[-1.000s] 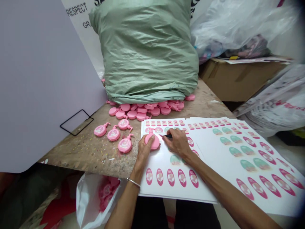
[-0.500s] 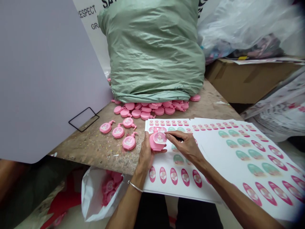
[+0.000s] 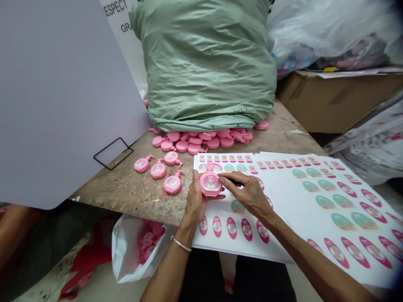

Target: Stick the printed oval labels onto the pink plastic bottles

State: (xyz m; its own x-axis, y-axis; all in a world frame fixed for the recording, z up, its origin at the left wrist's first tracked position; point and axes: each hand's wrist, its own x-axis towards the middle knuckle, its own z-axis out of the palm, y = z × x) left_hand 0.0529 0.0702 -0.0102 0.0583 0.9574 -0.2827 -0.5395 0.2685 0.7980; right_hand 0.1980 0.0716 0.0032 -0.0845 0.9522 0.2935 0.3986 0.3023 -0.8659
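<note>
My left hand point(image 3: 194, 201) is closed around the side of a pink toy pump bottle point(image 3: 210, 193), tilted with its round face toward me. A printed sticker point(image 3: 210, 182) lies on that face. My right hand point(image 3: 247, 191) pinches a thin black tool point(image 3: 235, 182), its kind unclear, with the fingertips touching the sticker's right edge. Under both hands is a white sticker sheet point(image 3: 226, 246) with pink and green labels. Left of my hands, several pump bottles point(image 3: 173, 184) bearing stickers lie on the table.
A big green sack point(image 3: 208, 67) stands behind a pile of pink bottles point(image 3: 195, 148). More sticker sheets point(image 3: 280, 188) spread to the right. A white bag point(image 3: 126, 260) of pink pieces hangs below the table edge. A pale panel point(image 3: 69, 100) and another person's arm point(image 3: 12, 235) are at left.
The sticker, whose edge stuck out past the bottle's face, now lies within it. The bottle has turned more squarely toward me. The view has shifted slightly.
</note>
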